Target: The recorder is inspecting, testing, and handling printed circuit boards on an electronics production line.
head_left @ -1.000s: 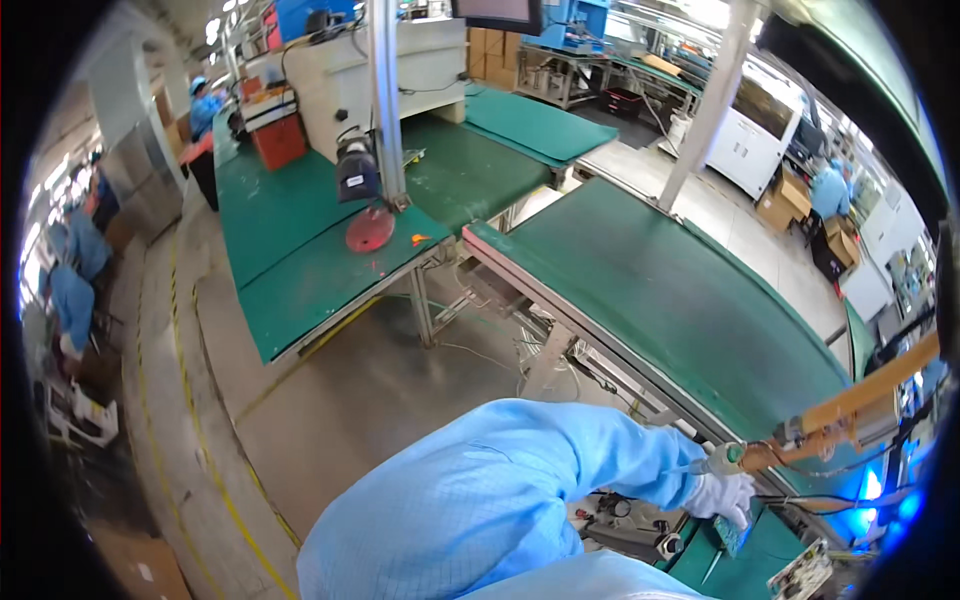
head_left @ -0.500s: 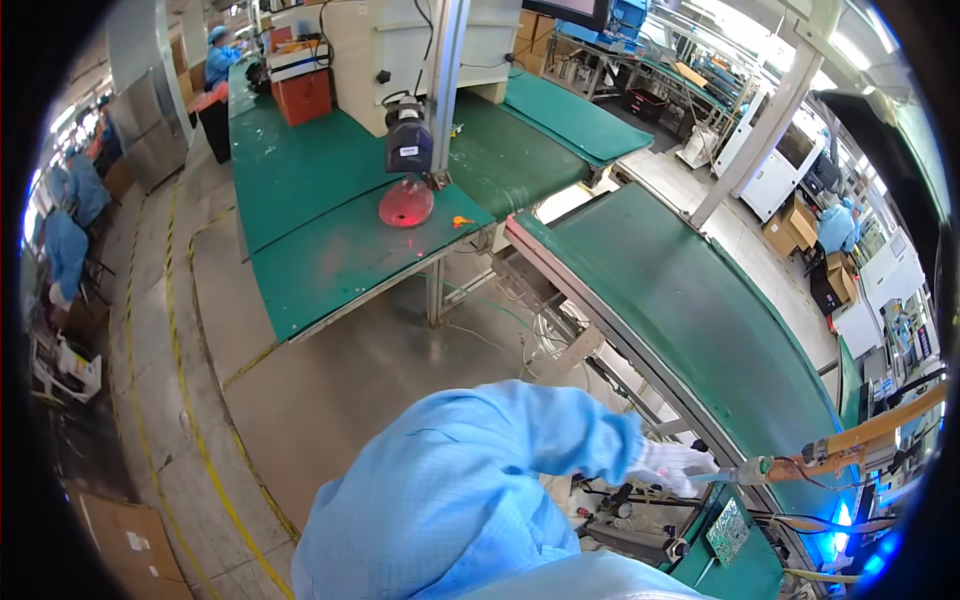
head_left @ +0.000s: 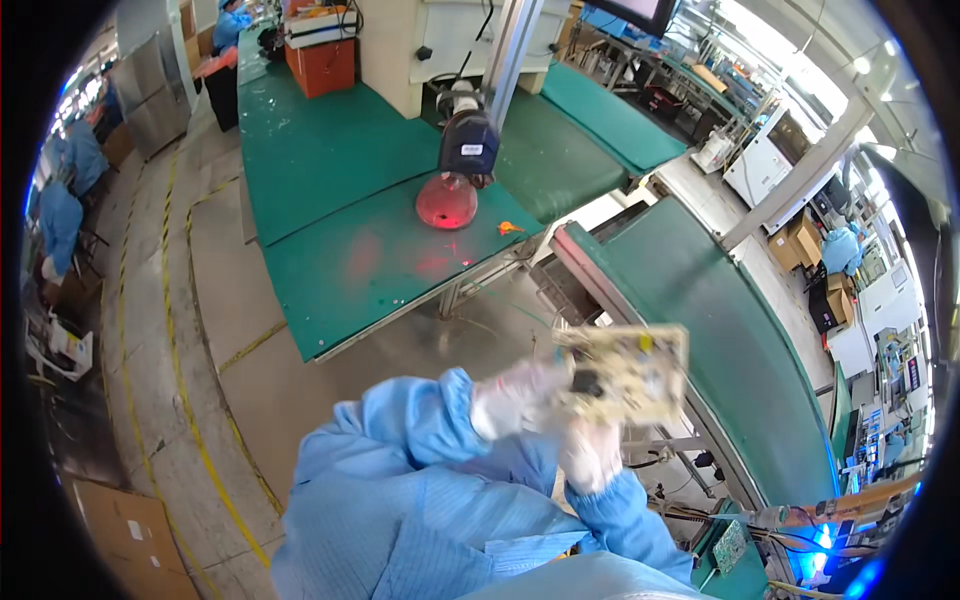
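Soft blue sleeves, bunched and creased, filled our near view, and how the white-gloved fabric stood out ahead of them! Our right hand had the panel pinched at its lower edge, toward the left corner; our left hand sat right by its left side, smeared by blur, and whether that one was spread or pressed together we could not tell. Beyond, smooth surfaces all round: the green mat, flat and flecked with pale specks, and the long belt, darker and sleek. There we had a slim metal post, a dark rounded scanner and, just under it, a glossy red oval, with a small orange bit near the mat's edge. Low on our right lay a green circuit board; down left, a plain brown carton. And the panel itself! Held up in front of us, overlapping the belt's near edge in our view, it was a cream rectangle, lumpy across its face, a dark block toward the left, a yellow spot near the top, finer detail lost to blur
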